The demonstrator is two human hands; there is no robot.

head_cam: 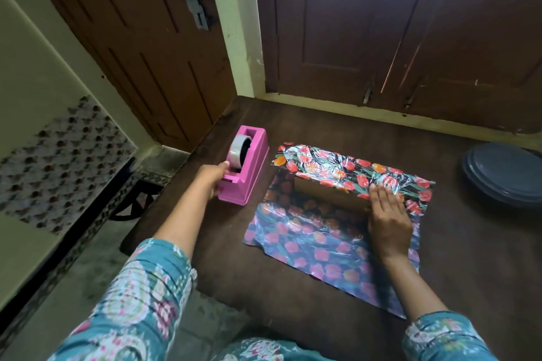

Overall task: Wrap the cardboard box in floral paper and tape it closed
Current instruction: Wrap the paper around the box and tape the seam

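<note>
- Room: brown wooden doors [410, 23] fill the top of frame, w/ a cream wall strip [234, 23] between them; the upper-left door carries a metal latch [198, 9]. Tiled floor [58, 287] at lower left.
- Table [223, 243]: dark brown wood, runs from centre to the bottom and right edges, pushed up against the doors.
- Floral paper [316, 243]: glossy, tulip print, centre-right. Far part is folded over the box top; near flap lies flat on the table, spreading toward the bottom of frame.
- Grey-blue round lid [504, 173]: right edge, on the table, well apart from the paper.
- Cardboard box [328, 195]: centre-right, on the paper. Long axis runs left-right, slanting down to the right; bare near side faces the bottom of frame.
- Pink tape dispenser [246, 173]: just left of the paper, long axis pointing to upper right, clear tape roll [239, 151] upright in it.
- Right hand [387, 214]: flat, fingers straight and together, pointing to top of frame; presses the paper onto the box's right end, holds nothing.
- Left hand [209, 176]: arm reaches from lower left, teal print sleeve [140, 287]; fingers wrap the dispenser's near end, thumb beside the roll.
</note>
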